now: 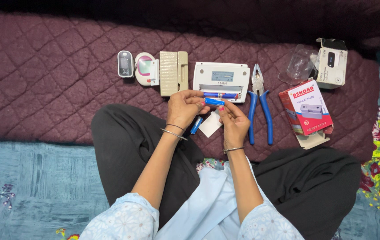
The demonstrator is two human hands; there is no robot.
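My left hand (184,108) and my right hand (233,122) meet over the quilt, both pinching a small blue battery (214,102) between their fingertips. Just beyond it lies a white device (222,73) face down, its open compartment holding blue batteries (221,95). Another blue battery (196,125) rests on the quilt below my left hand, next to a white cover piece (210,125).
Blue-handled pliers (259,106) lie right of the white device. Further right are a red box (306,109), a white box (332,62) and a clear plastic tray (298,64). To the left sit a beige block (173,73), a pink-white meter (144,68) and a finger clip device (125,64).
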